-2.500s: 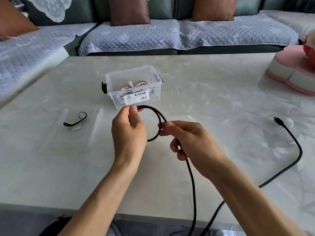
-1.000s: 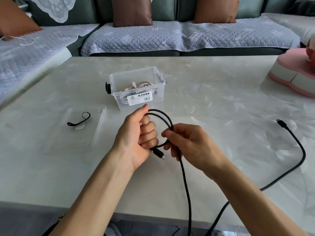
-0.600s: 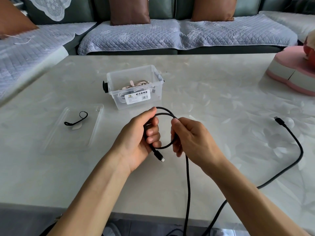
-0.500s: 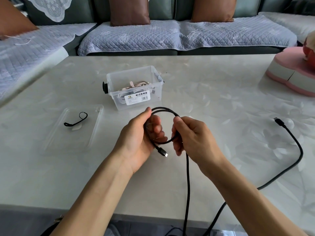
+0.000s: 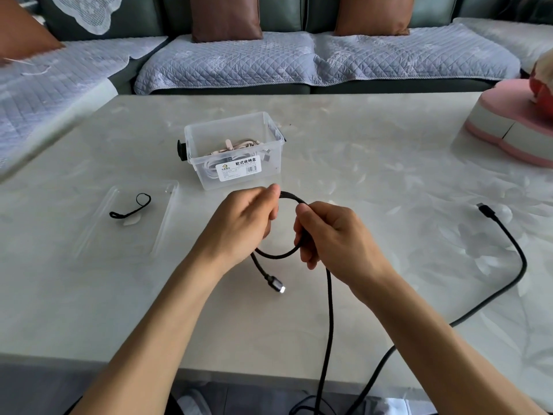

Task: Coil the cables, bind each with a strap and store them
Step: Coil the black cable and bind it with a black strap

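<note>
Left hand: the left hand point(image 5: 242, 223) was curled around the far-left side of a small loop of black cable point(image 5: 329, 310), fingers closed on it above the table point(image 5: 344, 139).
Right hand: the right hand point(image 5: 332, 235) gripped the right side of the same loop, thumb on top, just beside the other hand.
Loop: a single small coil hung between the two hands, its lower arc sagging below them.
Near plug: one short tail dropped from the loop and ended in a silver-tipped connector point(image 5: 276, 286) close to the tabletop.
Long run: the rest of the cable fell from the right hand over the near table edge, came back up on the right and curved across the top to its other plug point(image 5: 484, 209), well apart from the hands.
Box: a clear storage box point(image 5: 236, 149) stood just beyond the hands with pale coiled cables inside.
Lid: its clear lid point(image 5: 128, 223) lay flat to the left.
Strap: a black strap point(image 5: 131, 208) rested on that lid.
Backdrop: a sofa point(image 5: 299, 58) with quilted covers stood behind the table.
</note>
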Demonstrator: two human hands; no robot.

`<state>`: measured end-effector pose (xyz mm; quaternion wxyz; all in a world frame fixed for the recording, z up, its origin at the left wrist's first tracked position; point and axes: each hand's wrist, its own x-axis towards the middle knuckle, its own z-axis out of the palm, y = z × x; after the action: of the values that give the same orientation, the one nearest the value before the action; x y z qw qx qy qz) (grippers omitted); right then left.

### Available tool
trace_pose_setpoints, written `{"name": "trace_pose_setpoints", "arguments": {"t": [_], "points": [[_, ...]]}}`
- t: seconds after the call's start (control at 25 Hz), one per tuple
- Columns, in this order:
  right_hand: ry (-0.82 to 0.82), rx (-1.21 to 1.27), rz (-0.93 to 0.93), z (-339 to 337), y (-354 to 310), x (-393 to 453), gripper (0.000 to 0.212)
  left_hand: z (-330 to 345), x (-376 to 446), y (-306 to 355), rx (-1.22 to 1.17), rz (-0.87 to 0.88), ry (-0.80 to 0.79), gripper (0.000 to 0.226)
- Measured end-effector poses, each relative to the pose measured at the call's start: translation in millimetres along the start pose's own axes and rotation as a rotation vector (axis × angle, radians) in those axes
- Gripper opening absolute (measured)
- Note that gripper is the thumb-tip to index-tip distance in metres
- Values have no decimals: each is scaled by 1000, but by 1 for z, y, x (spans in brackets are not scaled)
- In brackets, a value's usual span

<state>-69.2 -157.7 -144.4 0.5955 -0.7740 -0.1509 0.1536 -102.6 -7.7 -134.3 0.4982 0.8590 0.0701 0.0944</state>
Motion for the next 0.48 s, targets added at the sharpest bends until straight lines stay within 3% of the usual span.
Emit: {"name": "trace_pose_setpoints", "arguments": {"t": [0.2, 0.36, 0.48], "points": [[-127, 102, 123, 0, 2, -4, 41, 3, 10, 0, -161, 48, 189, 45], [-371, -8, 235, -3, 1, -7, 26, 1, 15, -6, -325, -54, 326, 45], [-358, 155, 239, 0, 3, -6, 11, 2, 14, -9, -382, -84, 378, 43]]}}
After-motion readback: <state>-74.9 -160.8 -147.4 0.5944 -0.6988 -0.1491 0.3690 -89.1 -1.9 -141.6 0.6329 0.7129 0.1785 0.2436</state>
